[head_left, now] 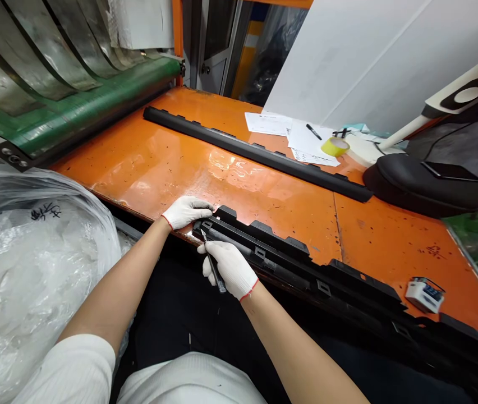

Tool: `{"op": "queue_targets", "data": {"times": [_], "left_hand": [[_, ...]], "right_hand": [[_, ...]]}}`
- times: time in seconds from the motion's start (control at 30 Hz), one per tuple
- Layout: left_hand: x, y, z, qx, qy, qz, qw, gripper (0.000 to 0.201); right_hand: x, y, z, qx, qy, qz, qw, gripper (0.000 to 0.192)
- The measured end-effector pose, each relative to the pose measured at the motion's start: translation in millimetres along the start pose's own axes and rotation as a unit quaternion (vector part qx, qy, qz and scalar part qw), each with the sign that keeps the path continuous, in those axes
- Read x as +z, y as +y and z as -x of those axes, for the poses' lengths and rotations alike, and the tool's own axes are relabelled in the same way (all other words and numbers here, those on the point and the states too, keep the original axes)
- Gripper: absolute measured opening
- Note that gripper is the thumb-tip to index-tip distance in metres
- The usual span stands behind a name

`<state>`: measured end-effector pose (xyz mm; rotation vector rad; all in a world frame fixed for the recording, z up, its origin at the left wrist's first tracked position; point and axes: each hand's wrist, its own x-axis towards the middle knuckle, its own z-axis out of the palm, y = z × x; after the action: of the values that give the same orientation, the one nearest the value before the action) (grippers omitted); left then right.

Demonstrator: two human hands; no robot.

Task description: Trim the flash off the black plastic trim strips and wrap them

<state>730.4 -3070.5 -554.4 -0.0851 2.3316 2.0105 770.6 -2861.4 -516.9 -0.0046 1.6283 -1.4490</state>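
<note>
A long black plastic trim strip (272,255) with tabs and square clips lies along the front edge of the orange table, running off to the lower right. My left hand (187,213), in a white glove with a red cuff edge, grips the strip's left end, its fingers over the far side. In my gloved right hand (231,268) is a slim dark-handled knife (216,272). Its pointed blade is angled up at the near side of that same end, close to the first clip; whether it touches the plastic I cannot tell.
A second black strip (256,151) lies farther back on the orange table (150,168). Papers (268,123), yellow tape (335,147), a black cushion-like case (419,182) and a small white box (425,294) sit rightward. Left are a green conveyor roller (108,106) and a plastic bag (41,280).
</note>
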Motion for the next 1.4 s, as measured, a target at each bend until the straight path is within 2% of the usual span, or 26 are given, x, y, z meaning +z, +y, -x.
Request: {"op": "queue_targets", "data": {"times": [0.47,1.13,1.4], "left_hand": [[-2.0,-5.9,-3.0,0.009,-0.004,-0.028,1.000,0.040],[-4.0,-10.2,-4.2,0.000,0.003,-0.027,1.000,0.045],[-5.2,-12.3,-4.9,0.002,-0.001,-0.026,1.000,0.043]], "right_hand": [[1.8,-4.6,-14.5,0.014,0.001,0.000,1.000,0.020],[11.2,-15.6,-10.1,0.026,-0.001,0.030,0.999,0.021],[9.2,-11.7,-14.7,0.011,-0.012,0.029,0.999,0.017]]}}
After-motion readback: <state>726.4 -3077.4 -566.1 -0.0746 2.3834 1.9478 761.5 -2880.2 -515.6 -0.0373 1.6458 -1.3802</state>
